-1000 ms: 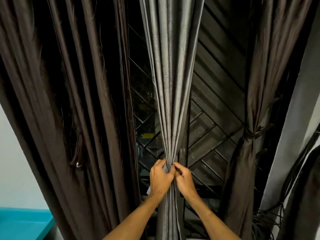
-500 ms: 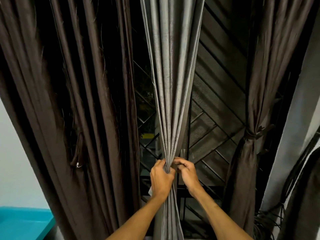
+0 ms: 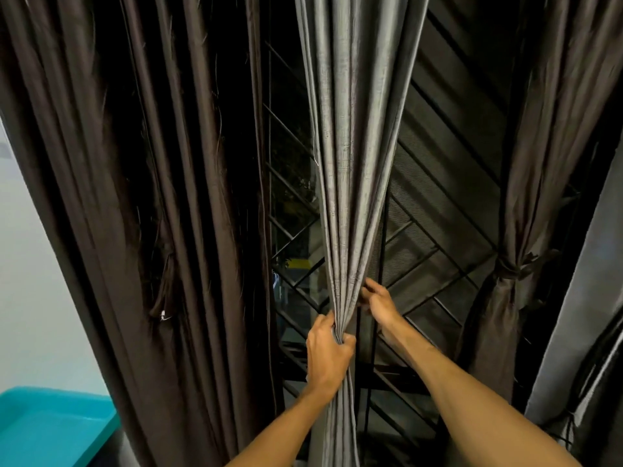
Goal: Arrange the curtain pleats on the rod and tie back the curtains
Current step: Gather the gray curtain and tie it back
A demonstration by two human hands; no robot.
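A grey curtain (image 3: 354,129) hangs in the middle, its pleats gathered into a narrow bunch. My left hand (image 3: 328,352) grips that bunch, fingers curled round it. My right hand (image 3: 379,299) is a little higher on the right, fingers curled at the edge of the outer pleats. A dark brown curtain (image 3: 151,197) hangs loose on the left. Another brown curtain (image 3: 526,197) on the right is tied at its waist with a fabric tie (image 3: 512,266). The rod is out of view.
Behind the curtains is a window with a black metal grille (image 3: 438,230) of diagonal bars. A teal surface (image 3: 50,429) sits at the lower left by a pale wall. Dark cables and fabric hang at the far right (image 3: 596,382).
My right hand has let go of the bunch next to the left hand and moved up and right along the pleats. My left hand keeps its grip.
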